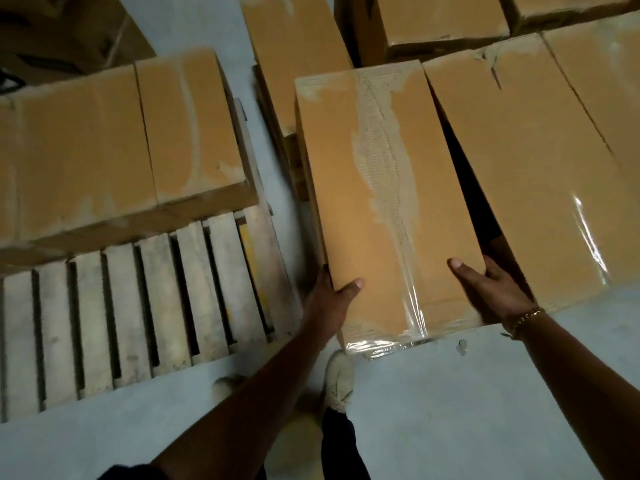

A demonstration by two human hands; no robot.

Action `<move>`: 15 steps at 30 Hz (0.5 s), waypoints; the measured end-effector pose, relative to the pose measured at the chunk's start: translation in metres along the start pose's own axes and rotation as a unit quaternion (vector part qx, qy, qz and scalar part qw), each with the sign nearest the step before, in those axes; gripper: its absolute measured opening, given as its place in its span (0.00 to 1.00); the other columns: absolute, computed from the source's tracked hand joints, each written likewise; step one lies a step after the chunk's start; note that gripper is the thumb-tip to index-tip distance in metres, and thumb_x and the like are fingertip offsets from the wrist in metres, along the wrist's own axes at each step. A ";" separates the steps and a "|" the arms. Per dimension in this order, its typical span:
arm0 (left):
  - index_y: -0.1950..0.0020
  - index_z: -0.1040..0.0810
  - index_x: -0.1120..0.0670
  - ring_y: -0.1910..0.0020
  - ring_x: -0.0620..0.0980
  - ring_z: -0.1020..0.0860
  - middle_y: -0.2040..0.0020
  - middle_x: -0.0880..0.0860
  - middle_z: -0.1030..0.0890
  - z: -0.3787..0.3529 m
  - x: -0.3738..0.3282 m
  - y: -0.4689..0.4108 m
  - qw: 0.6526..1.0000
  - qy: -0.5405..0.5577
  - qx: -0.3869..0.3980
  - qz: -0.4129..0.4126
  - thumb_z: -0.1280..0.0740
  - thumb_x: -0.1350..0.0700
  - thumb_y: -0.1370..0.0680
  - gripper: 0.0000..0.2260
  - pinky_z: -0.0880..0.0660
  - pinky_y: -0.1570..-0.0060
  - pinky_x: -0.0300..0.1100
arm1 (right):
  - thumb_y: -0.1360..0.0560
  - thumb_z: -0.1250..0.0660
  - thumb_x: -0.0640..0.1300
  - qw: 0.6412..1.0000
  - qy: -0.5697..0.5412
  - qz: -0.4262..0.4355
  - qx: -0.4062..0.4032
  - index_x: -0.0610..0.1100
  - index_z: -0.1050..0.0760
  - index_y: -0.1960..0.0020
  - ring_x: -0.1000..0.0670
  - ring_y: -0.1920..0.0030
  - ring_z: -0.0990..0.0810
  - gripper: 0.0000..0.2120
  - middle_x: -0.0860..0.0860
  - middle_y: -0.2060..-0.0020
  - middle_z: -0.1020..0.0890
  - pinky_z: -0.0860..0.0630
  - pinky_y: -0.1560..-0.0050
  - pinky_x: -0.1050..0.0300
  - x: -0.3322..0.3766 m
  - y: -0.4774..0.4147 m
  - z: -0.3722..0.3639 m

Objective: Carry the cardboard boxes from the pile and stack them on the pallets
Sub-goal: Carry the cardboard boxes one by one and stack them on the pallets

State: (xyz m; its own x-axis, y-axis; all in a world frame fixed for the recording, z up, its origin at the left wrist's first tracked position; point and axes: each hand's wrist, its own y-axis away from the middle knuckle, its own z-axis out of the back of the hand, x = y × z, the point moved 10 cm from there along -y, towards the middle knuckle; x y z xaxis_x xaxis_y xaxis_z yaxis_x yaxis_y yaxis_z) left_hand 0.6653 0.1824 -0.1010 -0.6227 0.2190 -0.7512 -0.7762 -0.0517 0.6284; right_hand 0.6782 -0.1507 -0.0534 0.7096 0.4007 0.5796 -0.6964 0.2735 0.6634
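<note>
A long brown cardboard box (381, 188), taped down its middle, fills the centre of the view. My left hand (334, 299) grips its near left corner, thumb on top. My right hand (491, 289) holds the near right corner, fingers down the side in the dark gap beside a neighbouring box (540, 161). A wooden slatted pallet (138, 320) lies at the left, and two cardboard boxes (114, 143) sit side by side on its far part.
More cardboard boxes stand at the back: a flat one (294, 46) and a taller one (436, 22), and dark boxes (69, 29) at the top left. The floor (450, 410) is pale grey. My shoe (341, 379) is below the held box.
</note>
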 end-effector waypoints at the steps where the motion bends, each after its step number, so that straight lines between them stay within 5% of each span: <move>1: 0.28 0.29 0.44 0.40 0.49 0.19 0.38 0.46 0.18 -0.001 0.005 -0.004 1.000 -0.008 0.013 0.002 0.28 0.27 0.36 0.41 0.23 0.37 0.56 | 0.34 0.29 0.74 1.000 -0.013 0.010 0.001 0.52 0.34 0.22 0.47 0.30 0.29 0.47 0.53 0.28 0.27 0.36 0.26 0.40 0.007 0.004 -0.002; 6: 0.25 0.32 0.46 0.39 0.51 0.20 0.37 0.48 0.19 0.027 -0.017 0.012 0.998 -0.031 0.054 0.003 0.28 0.33 0.35 0.40 0.25 0.35 0.55 | 0.30 0.26 0.61 0.998 -0.053 0.041 -0.004 0.50 0.27 0.28 0.44 0.35 0.23 0.33 0.51 0.38 0.19 0.30 0.34 0.45 0.029 0.032 -0.022; 10: 0.26 0.31 0.47 0.38 0.46 0.21 0.36 0.46 0.21 0.073 -0.007 0.040 0.999 -0.012 0.048 -0.015 0.26 0.47 0.25 0.29 0.24 0.36 0.47 | 0.24 0.27 0.48 0.991 -0.102 0.085 0.002 0.50 0.23 0.35 0.51 0.44 0.19 0.18 0.55 0.46 0.16 0.27 0.45 0.54 0.045 0.068 -0.063; 13: 0.31 0.35 0.39 0.44 0.35 0.21 0.41 0.40 0.21 0.118 0.010 0.062 0.999 0.017 0.036 -0.017 0.27 0.52 0.22 0.25 0.23 0.49 0.31 | 0.23 0.28 0.45 0.989 -0.109 0.100 0.019 0.53 0.22 0.42 0.54 0.45 0.18 0.11 0.56 0.48 0.15 0.26 0.45 0.57 0.057 0.090 -0.105; 15: 0.28 0.37 0.39 0.44 0.37 0.19 0.42 0.41 0.20 0.148 0.026 0.073 0.999 0.040 0.034 -0.009 0.28 0.54 0.21 0.27 0.23 0.52 0.29 | 0.24 0.27 0.48 0.989 -0.104 0.104 0.031 0.51 0.22 0.38 0.54 0.44 0.17 0.15 0.55 0.47 0.14 0.25 0.42 0.54 0.060 0.100 -0.133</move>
State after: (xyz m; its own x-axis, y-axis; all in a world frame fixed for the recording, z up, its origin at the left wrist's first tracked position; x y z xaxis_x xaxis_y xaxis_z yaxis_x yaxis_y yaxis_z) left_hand 0.6067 0.3283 -0.0446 -0.6160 0.1414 -0.7749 -0.7810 0.0180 0.6242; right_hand 0.6368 0.0170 -0.0151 0.5626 0.2517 0.7875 -0.8265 0.1473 0.5433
